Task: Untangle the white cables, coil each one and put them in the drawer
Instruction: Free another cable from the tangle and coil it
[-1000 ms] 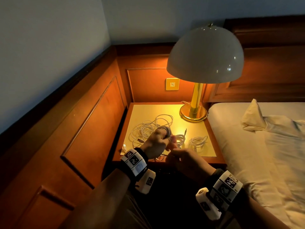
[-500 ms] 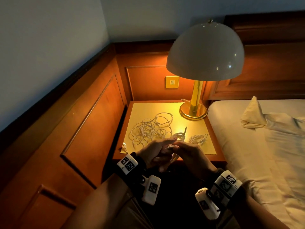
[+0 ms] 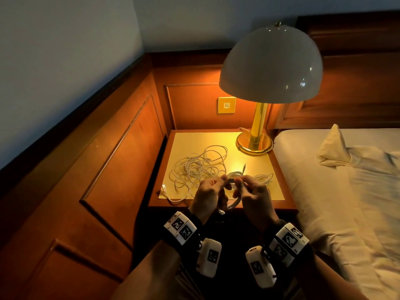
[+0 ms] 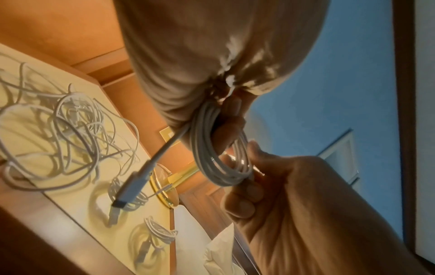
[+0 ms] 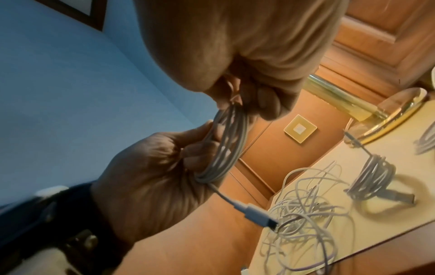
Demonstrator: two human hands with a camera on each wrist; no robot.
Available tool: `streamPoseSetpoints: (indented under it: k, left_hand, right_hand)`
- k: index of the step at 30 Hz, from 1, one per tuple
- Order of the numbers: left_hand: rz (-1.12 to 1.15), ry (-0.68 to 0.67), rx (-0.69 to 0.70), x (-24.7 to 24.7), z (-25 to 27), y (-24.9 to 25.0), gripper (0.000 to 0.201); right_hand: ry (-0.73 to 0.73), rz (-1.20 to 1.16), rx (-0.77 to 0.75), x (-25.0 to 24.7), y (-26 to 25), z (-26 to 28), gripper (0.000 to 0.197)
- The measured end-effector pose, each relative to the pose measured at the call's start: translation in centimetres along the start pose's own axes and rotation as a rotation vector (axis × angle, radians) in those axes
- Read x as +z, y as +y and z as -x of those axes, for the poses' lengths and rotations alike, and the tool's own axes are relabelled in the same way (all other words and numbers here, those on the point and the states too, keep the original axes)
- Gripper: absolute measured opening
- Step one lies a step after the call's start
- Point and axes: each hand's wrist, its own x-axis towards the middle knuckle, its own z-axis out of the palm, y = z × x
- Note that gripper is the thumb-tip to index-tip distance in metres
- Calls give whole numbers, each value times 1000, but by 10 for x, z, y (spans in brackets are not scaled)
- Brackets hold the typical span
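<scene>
**Coiled white cable held in both hands above the nightstand**

A bed [image 3: 350, 191] with pale sheets is seen on the right, beside a wooden nightstand [image 3: 220, 204] whose top is lit by a brass lamp [image 3: 270, 68] with a domed shade. On the nightstand top a loose tangle of white cables [image 3: 199, 167] is spread toward the left and middle. Two wound cables are laid to its right: one coil [image 5: 372, 178] just beside the tangle, and a smaller bundle [image 4: 160, 232] nearer the bed. Above the front edge, a coiled cable [image 4: 219, 158] is gripped from both sides: the left hand [image 3: 208, 195] is curled round one side of the loops, the right hand [image 3: 255, 193] pinches the other. A white plug [image 5: 256, 214] is left hanging free from the coil. The drawer cannot be made out.
</scene>
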Motion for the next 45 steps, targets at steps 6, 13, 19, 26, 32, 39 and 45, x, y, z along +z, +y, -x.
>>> streamPoseSetpoints:
  k: [6,13,19,26,32,39,45]
  left_hand:
    - [0,-54,-17,-13,3,14,37]
    - [53,-195,21,-15,9,30,33]
    - [-40,-116,96,-15,4,31,33]
    - [-226,12,151,-16,1,21,36]
    - [-281,37,227,-7,-3,18,32]
    - [-286,131,150,-10,-13,7,36]
    - [-474,189,192,-2,-21,5,32]
  right_hand:
    - [-139,326,-172,-14,4,-8,26]
    - [-2,510,-286,-22,2,-27,15]
    - [-41,-377,262,-19,-16,-24,21]
    - [-124,-445,400,-16,-15,-19,19]
    - [-210,-168,306,-2,-8,-14,48]
    - [-82,606,-179,-9,-13,-14,23]
    - [-79,668,-222,1,-19,-13,8]
